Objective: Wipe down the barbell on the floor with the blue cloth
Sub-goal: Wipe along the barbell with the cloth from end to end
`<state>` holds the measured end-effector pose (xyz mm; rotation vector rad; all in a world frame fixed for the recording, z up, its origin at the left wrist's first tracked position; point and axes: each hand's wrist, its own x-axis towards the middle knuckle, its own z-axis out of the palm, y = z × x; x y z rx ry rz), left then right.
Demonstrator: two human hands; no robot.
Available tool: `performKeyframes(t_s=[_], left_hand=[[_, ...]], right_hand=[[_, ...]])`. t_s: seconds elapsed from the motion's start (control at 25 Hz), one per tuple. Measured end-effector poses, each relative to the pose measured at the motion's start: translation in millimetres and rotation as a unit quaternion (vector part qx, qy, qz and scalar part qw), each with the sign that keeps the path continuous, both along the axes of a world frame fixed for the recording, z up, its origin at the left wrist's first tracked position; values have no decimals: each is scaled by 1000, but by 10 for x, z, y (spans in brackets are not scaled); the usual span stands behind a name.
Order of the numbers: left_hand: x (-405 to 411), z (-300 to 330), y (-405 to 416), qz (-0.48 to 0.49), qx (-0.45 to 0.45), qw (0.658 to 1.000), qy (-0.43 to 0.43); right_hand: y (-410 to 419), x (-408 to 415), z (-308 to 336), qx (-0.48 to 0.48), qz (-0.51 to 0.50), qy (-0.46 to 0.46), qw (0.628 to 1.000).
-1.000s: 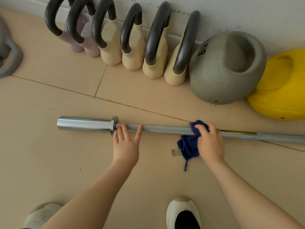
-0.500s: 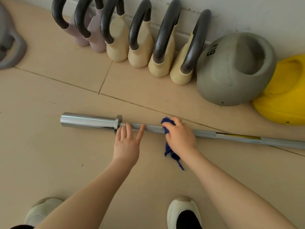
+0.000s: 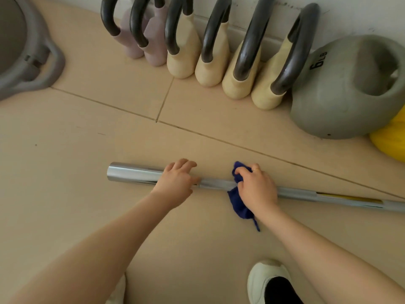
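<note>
Right hand: your right hand (image 3: 257,189) is clamped round the blue cloth (image 3: 240,205), fingers curled over the top of the bar, bunching the fabric against the shaft.
Left hand: your left hand (image 3: 176,181) sits over the barbell (image 3: 133,175) where the thick chrome sleeve meets the thinner shaft, fingers draped across it and relaxed; it steadies rather than grips.
Barbell: it lies flat on the tiled floor (image 3: 76,194), running from beyond your left hand out past your right hand to the frame edge.
Cloth tail: a loose end with a thread hangs towards you below your right hand and trails on the floor.
Risk, rolling: the bar is round on smooth tile, so if your left hand lifts, a hard stroke could well roll it away from you.
Risk, missed metal: the cloth is wadded, not wrapped, so the underside of the shaft probably goes unwiped unless you turn the bar.
Risk, collision: little shaft separates your two hands, so a stroke towards the left hand likely ends in knuckles meeting.
Beyond the hands: a row of kettlebells (image 3: 241,69) lines the wall, with a grey 6 LB weight (image 3: 341,93) and a yellow weight (image 3: 392,141) further right; all stand well apart from the bar.
In the way: nothing lies on the shaft except your own left hand.
Near you: a white shoe (image 3: 266,279) sits below your right arm.
</note>
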<state>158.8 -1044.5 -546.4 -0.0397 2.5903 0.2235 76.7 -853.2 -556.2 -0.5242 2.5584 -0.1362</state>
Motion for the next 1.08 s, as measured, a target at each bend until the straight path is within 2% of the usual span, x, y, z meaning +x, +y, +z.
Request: performKeyframes(t_s=[0.08, 0.12, 0.2, 0.28, 0.36, 0.48, 0.56, 0.72, 0.8, 0.88, 0.96, 1.0, 1.08], left_hand=[[-53, 67, -119, -20, 25, 997, -65], [-70, 78, -148, -48, 22, 996, -72], [-80, 62, -190, -84, 11, 992, -97], [-78, 27, -212, -79, 4, 988, -133], [-77, -14, -226, -74, 4, 987, -141], [-20, -52, -219, -72, 11, 989, -130], [31, -79, -211, -68, 13, 991, -110], [95, -101, -151, -94, 2, 992, -84], [122, -96, -125, -110, -8, 991, -74], [145, -104, -125, -101, -9, 993, -68], [171, -128, -141, -78, -2, 995, -57], [189, -131, -145, -70, 0, 996, -57], [203, -129, -126, -69, -2, 996, -57]], right_hand=[[65, 6, 41, 34, -44, 3, 998], [-3, 74, 81, 17, -38, -15, 999], [-253, 332, 119, -41, 38, -60, 997], [-455, 540, 123, -66, 110, -93, 987], [-427, 491, 112, -55, 103, -99, 988], [-111, 349, 115, 45, -4, -42, 998], [-138, 381, 152, 53, -60, -46, 996], [-760, 753, 191, -50, 47, -117, 991], [-689, 764, 192, -44, 86, -95, 991], [-300, 603, 190, 28, 47, -53, 997], [74, 469, 188, 117, -42, 8, 992], [124, 458, 184, 131, -71, 16, 989], [-62, 519, 186, 77, -59, -10, 995]])
